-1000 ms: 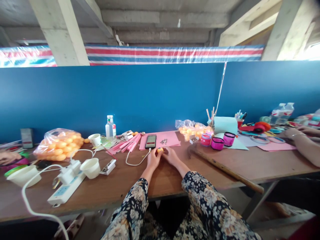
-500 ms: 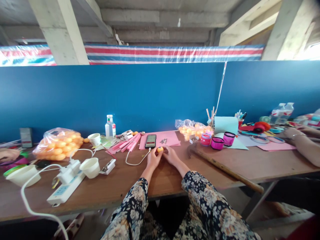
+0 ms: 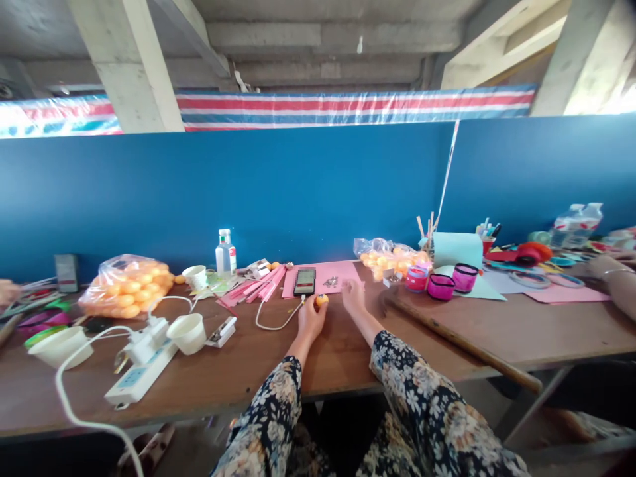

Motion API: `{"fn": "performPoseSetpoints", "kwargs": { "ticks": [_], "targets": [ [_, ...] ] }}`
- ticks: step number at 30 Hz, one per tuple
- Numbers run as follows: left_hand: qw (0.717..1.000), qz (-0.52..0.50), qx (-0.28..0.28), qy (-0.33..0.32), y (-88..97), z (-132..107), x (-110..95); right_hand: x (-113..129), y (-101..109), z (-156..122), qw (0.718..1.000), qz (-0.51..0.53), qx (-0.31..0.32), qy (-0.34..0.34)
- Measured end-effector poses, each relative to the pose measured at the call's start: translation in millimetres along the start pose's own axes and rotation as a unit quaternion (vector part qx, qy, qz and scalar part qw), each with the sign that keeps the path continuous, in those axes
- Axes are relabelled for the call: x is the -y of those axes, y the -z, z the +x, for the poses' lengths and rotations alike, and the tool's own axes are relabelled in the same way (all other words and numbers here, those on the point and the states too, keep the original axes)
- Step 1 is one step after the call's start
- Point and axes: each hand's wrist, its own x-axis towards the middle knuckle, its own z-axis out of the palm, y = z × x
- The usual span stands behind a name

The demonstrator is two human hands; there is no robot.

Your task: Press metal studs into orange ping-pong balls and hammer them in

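Observation:
My left hand (image 3: 311,318) is closed around a small orange ball (image 3: 322,300) with a dark mark on top, just above the table. My right hand (image 3: 352,297) is apart from it, over the near right edge of a pink paper sheet (image 3: 342,271); its fingers are blurred. Just left of that hand, a small heap of shiny metal bits (image 3: 330,281) lies on the sheet. A phone (image 3: 305,281) with a lit screen and a white cable (image 3: 276,328) lies on the sheet's left part.
Bags of orange balls (image 3: 126,288) stand left and back right. A hammer with a long wooden handle (image 3: 462,341) crosses the table at right. White cups (image 3: 187,333) and a power strip (image 3: 144,374) sit at left. Other people's hands (image 3: 613,271) show at both edges.
My right hand has left the ball and moved right and forward to the pink paper near the metal bits. My left hand keeps the ball. The view has shifted slightly.

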Motion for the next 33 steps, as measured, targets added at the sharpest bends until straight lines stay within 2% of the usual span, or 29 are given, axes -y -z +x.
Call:
{"fn": "performPoseSetpoints", "kwargs": {
  "ticks": [9,16,25,33],
  "targets": [
    [1.0,0.001,0.005,-0.008,-4.1,-3,1,2,-12,24,0.985,-0.166,0.043,0.017],
    [1.0,0.005,0.005,-0.009,-5.0,-4,1,-3,-24,31,0.978,-0.201,0.046,0.02],
    [1.0,-0.001,0.004,-0.015,-6.5,-4,4,-6,-30,31,0.99,-0.135,0.025,0.034],
    [0.999,-0.046,-0.003,-0.011,-6.3,-2,5,0,-19,13,0.997,0.016,0.017,0.074]
  ]
}}
